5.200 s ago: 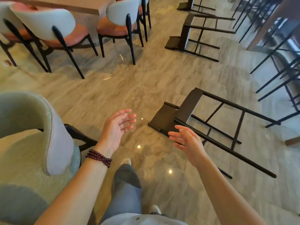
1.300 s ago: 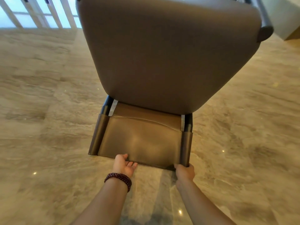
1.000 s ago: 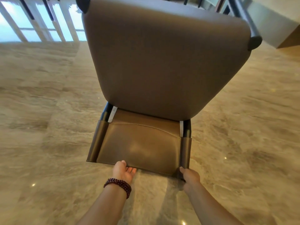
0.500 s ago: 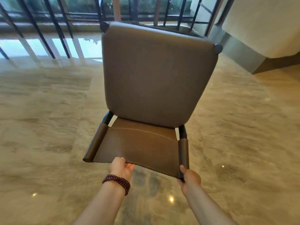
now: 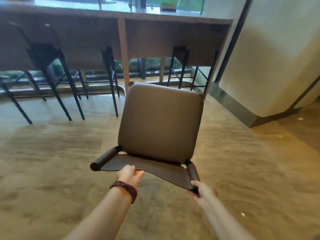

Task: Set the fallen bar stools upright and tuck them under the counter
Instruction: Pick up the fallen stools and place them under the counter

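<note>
A brown leather bar stool [image 5: 161, 123] stands before me, its seat pad facing up and its low backrest nearest to me. My left hand [image 5: 129, 175] grips the backrest's top edge near the middle. My right hand [image 5: 201, 192] holds the backrest's right post end. The stool's legs are hidden beneath the seat. The wooden counter [image 5: 173, 30] runs across the far side, in front of the window.
Two black-legged stools [image 5: 57, 70] stand at the counter on the left, and another stool [image 5: 190, 66] sits tucked under it on the right. A cream curved wall [image 5: 277, 58] with a dark base rises at right. Marble floor [image 5: 52, 161] spreads around me.
The stool has tipped up from leaning toward me to near upright, its seat now level. My view has lifted and the counter has come into sight. Both hands keep their hold on the backrest.
</note>
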